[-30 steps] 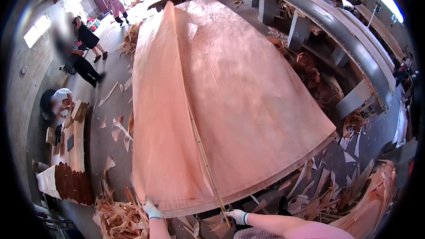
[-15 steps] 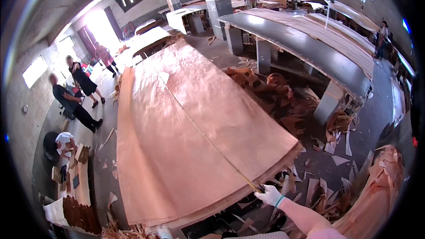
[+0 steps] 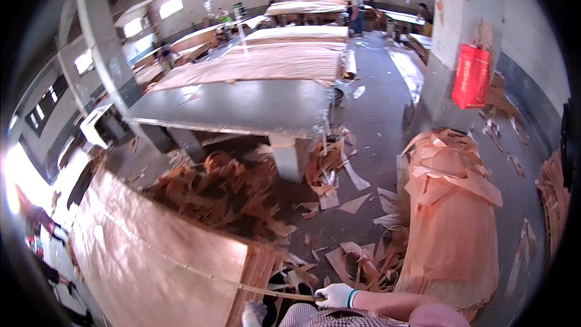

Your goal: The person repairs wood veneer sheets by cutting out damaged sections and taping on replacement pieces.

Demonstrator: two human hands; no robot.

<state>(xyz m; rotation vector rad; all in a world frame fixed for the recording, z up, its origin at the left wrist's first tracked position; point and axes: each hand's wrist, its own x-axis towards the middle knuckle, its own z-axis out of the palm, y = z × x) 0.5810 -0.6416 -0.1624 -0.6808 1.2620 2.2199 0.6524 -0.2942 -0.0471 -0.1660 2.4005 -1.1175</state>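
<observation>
Right hand (image 3: 334, 295) clamps bamboo rod (image 3: 281, 294) beyond right edge of veneer stack (image 3: 163, 248), left hand (image 3: 254, 313) grip unreadable; rod dragging could tear veneer.

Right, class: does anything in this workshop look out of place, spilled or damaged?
Yes: torn veneer-like scraps lie strewn beneath and beside the grey-topped table, loose on the floor. The pile at right looks untidy, with ragged, overlapping pieces on top, unlike the flatter sheet at lower left.

A large workshop: long grey worktable (image 3: 236, 106), stack of veneer sheets (image 3: 172, 236), scraps (image 3: 221, 191) across the floor (image 3: 387, 145).
</observation>
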